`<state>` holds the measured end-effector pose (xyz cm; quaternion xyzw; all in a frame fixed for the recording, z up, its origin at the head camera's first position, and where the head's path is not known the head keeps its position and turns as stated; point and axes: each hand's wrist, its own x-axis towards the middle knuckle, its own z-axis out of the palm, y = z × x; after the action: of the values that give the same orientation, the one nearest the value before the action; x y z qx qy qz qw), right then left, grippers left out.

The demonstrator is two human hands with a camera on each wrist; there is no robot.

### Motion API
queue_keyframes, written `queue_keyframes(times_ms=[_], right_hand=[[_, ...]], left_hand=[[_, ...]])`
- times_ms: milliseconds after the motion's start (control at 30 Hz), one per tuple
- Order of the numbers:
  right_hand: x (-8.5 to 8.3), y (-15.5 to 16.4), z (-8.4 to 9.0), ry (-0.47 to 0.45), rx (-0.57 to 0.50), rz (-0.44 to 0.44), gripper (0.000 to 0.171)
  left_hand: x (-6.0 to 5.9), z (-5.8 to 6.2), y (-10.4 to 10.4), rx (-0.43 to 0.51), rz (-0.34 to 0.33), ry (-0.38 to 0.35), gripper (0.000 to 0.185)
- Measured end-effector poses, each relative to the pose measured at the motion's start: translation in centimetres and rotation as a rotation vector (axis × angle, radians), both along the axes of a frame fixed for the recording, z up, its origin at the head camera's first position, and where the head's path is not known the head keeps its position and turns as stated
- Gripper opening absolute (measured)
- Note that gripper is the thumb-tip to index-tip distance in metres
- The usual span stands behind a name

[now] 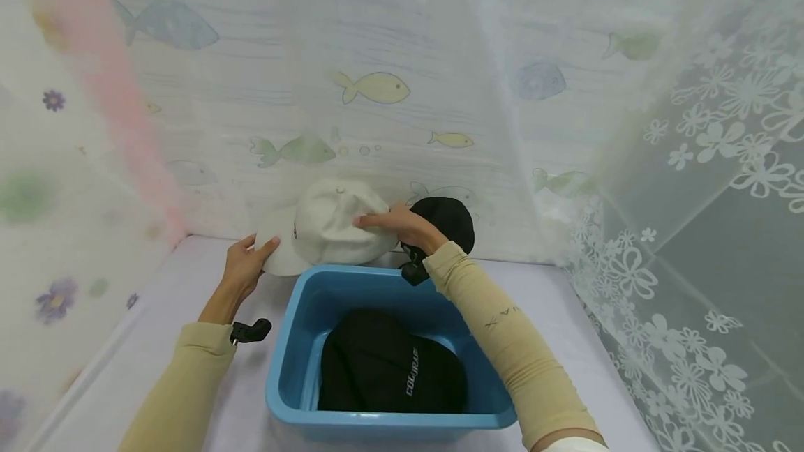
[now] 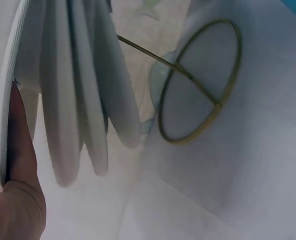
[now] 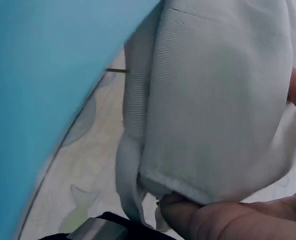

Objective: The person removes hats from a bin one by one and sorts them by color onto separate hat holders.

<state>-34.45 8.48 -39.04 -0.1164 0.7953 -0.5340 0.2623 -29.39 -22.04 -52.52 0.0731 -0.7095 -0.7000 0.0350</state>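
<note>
A white cap (image 1: 342,222) is at the back of the table, behind the blue bin. My left hand (image 1: 246,264) pinches the edge of its brim (image 1: 276,246), fingers on both faces in the left wrist view. At the cap's other end, my right hand (image 1: 402,225) grips the crown, its thumb at the back edge (image 3: 187,195) in the right wrist view. Several pale, rounded brim-like flaps (image 2: 60,115) hang beside the held brim. Behind my right hand sits a black cap (image 1: 449,218), partly hidden by it.
A blue bin (image 1: 285,354) stands in front, with a black cap (image 1: 377,361) with white lettering inside. A gold wire stand with a ring base (image 2: 237,55) rises under the white cap. Fish-print sheeting (image 1: 389,33) hangs behind the white table surface (image 1: 251,382).
</note>
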Motion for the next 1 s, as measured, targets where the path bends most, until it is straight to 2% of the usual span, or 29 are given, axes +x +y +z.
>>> queue_keyframes(times_ms=[100, 200, 367, 467, 567, 800, 900, 1000], right_hand=[[0.0, 0.1, 0.3, 0.016, 0.005, -0.022, 0.06], [-0.2, -0.1, 0.8, 0.006, -0.025, -0.067, 0.065], [-0.6, -0.5, 1.5, -0.042, -0.02, -0.15, 0.092], [-1.0, -0.7, 1.5, -0.064, 0.003, -0.163, 0.104], [-1.2, -0.7, 1.5, -0.08, 0.012, -0.163, 0.109], [-1.1, -0.5, 0.7, -0.121, 0.002, -0.13, 0.11], [-0.8, -0.4, 0.2, -0.141, 0.001, -0.081, 0.098], [-0.5, -0.4, -0.1, -0.118, 0.057, -0.039, 0.081]], left_hand=[[0.3, 0.0, 0.0, -0.029, 0.034, 0.022, 0.07], [0.3, 0.6, 0.2, -0.02, 0.074, 0.046, 0.07], [0.1, 1.7, 0.6, 0.031, 0.124, 0.017, 0.072], [-0.1, 2.1, 0.6, -0.001, 0.142, -0.023, 0.073], [-0.2, 2.2, 0.6, -0.034, 0.139, -0.054, 0.074], [-0.1, 0.9, 0.9, -0.004, 0.113, -0.081, 0.077], [0.1, 0.1, 0.9, -0.008, 0.111, -0.06, 0.076], [0.4, -0.6, 0.8, -0.032, 0.109, -0.031, 0.074]])
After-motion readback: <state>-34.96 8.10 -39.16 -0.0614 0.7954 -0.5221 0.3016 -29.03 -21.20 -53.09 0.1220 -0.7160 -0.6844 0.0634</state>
